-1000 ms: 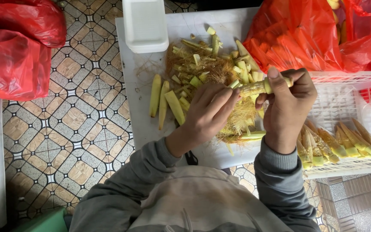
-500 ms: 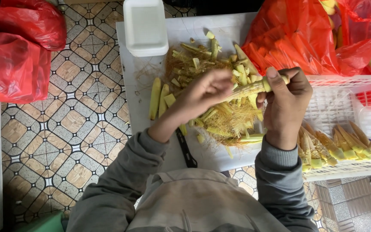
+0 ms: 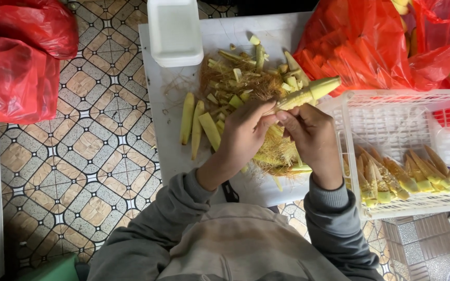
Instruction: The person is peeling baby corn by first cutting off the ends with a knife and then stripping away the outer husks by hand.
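A baby corn ear (image 3: 304, 95) is gripped at its narrow end by the left hand (image 3: 243, 136) and right hand (image 3: 308, 136), butt pointing toward two o'clock over the white board (image 3: 157, 104). It is probably light, stiff and brittle, best held mid-length.

You're over a patterned tile floor (image 3: 79, 156), tan and grey geometric motifs, evenly daylit. White work board (image 3: 157, 93) sits in front of you. Two red plastic bags (image 3: 16, 73) lie on the floor to your left. Green object (image 3: 53, 268) at bottom left corner, can't tell what. Grey paving tiles (image 3: 422, 244) at bottom right.
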